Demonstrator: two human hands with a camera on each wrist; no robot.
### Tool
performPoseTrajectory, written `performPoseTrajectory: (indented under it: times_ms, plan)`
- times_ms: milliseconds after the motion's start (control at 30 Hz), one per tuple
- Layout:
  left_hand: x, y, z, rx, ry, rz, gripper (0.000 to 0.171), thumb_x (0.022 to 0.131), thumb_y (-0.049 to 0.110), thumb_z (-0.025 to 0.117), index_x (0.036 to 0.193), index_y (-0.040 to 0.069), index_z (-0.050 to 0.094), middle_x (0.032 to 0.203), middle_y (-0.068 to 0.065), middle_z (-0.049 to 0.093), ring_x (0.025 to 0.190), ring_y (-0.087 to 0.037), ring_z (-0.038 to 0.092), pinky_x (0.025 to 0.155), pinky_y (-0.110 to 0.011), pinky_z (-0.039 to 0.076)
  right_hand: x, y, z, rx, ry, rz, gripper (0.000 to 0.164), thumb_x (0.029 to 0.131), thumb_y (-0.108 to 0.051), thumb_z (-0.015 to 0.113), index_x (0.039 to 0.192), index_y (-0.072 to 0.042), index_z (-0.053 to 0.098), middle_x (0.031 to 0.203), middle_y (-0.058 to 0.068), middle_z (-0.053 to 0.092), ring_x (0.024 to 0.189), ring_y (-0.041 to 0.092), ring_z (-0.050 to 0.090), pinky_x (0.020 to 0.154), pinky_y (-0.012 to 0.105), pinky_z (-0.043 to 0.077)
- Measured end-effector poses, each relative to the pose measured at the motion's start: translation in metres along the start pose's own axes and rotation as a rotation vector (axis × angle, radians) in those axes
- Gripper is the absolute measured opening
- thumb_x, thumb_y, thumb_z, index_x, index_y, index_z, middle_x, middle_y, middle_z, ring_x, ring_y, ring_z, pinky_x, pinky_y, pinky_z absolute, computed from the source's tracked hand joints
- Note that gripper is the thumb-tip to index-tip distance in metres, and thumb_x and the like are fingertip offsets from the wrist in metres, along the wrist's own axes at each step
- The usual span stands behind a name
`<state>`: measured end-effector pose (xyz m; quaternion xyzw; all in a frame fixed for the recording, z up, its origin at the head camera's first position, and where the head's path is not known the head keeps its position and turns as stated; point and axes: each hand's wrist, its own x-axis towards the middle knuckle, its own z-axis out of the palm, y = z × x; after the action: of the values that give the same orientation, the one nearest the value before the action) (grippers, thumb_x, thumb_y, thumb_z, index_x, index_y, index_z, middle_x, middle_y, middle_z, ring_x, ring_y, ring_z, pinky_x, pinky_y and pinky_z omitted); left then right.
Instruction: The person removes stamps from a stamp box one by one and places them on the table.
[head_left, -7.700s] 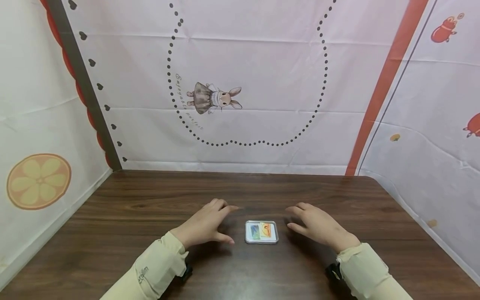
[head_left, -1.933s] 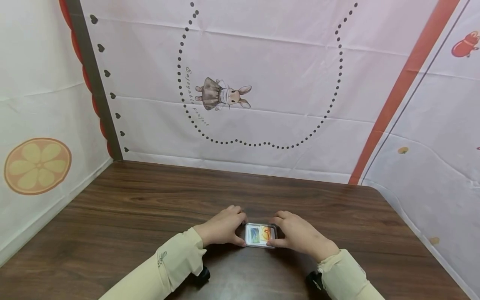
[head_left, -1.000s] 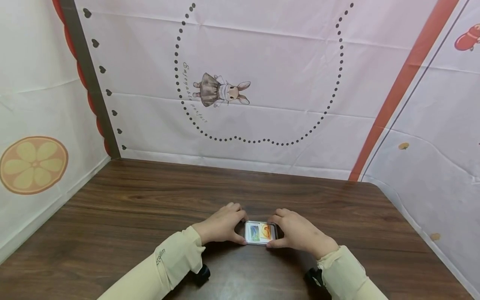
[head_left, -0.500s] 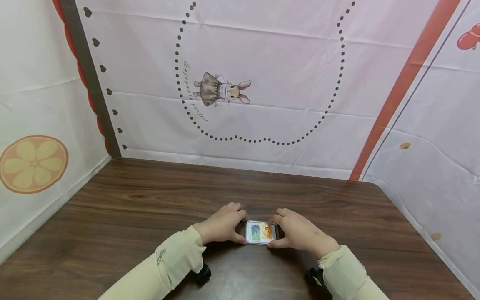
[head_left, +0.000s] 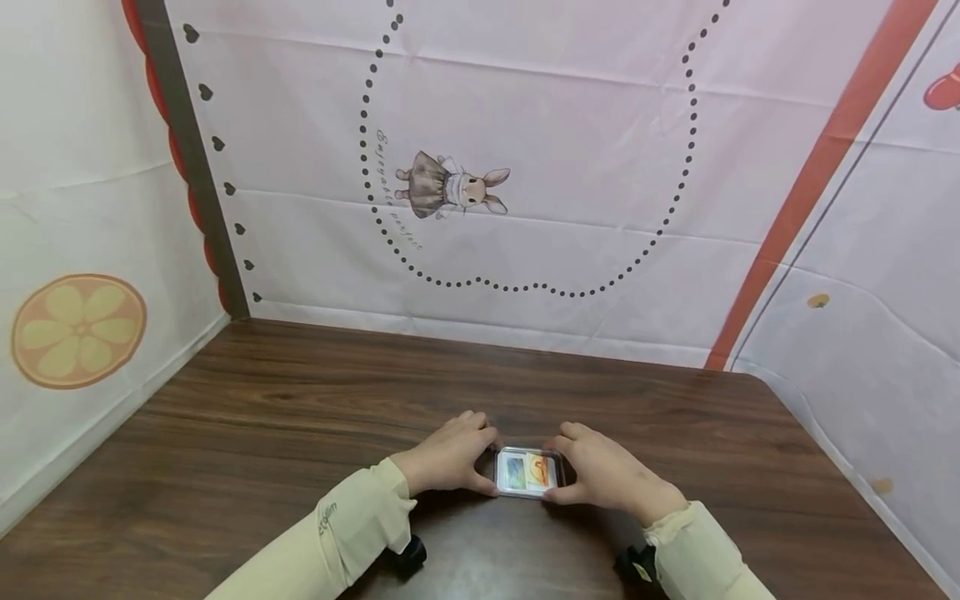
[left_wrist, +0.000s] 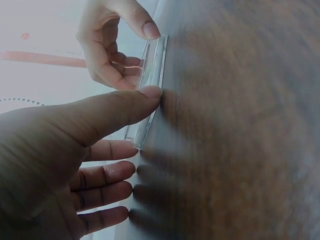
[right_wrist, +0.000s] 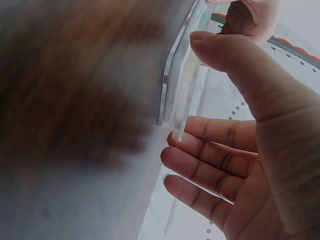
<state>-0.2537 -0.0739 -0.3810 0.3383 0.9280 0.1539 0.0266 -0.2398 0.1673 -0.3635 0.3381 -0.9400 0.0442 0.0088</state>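
A small clear plastic case (head_left: 527,472) lies on the brown table, two little stamp-like pictures showing inside, one blue-green and one orange. My left hand (head_left: 454,456) grips its left end between thumb and index finger; the other fingertips touch the table in the left wrist view. At the opposite end my right hand (head_left: 606,472) pinches the case with the thumb at the near edge and fingers at the far edge. Seen from the right wrist, the clear upper layer (right_wrist: 186,85) stands slightly apart from the lower layer (right_wrist: 168,82) at this end.
The dark wood-grain table (head_left: 360,367) spreads around the case. Behind it hangs a white cloth (head_left: 555,167) printed with a rabbit and dots. More printed cloth covers the left and right sides. A black band (head_left: 410,557) sits at the left wrist.
Several seconds ago both hands hovered apart beside the case; they have since come in and hold its two ends. Over the last second the hands barely move, while the head view shifts slightly.
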Motion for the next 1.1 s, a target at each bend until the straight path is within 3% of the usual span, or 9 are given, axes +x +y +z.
performPoseTrajectory:
  times_ms: [367,1100]
  plan:
    - [0.0002,0.0006,0.0010,0.015,0.011,-0.007,0.050,0.073,0.045,0.081,0.110,0.016,0.066,0.101,0.004,0.054,0.090,-0.010,0.044,0.081,-0.027,0.041,-0.0018,-0.0002,0.0012,0.010,0.043,-0.007,0.049,0.072,-0.042,0.079,0.106,-0.008,0.068,0.092,-0.006,0.053,0.076,0.003,0.046,0.070,0.026,0.046]
    - [-0.0007,0.0023,0.0010,0.017,0.002,-0.012,0.049,0.074,0.044,0.081,0.111,0.015,0.065,0.104,0.002,0.055,0.092,-0.011,0.045,0.083,-0.029,0.042,-0.0031,-0.0007,0.0003,0.018,0.036,0.009,0.049,0.072,-0.043,0.079,0.106,-0.009,0.067,0.093,-0.005,0.053,0.077,0.004,0.046,0.070,0.027,0.046]
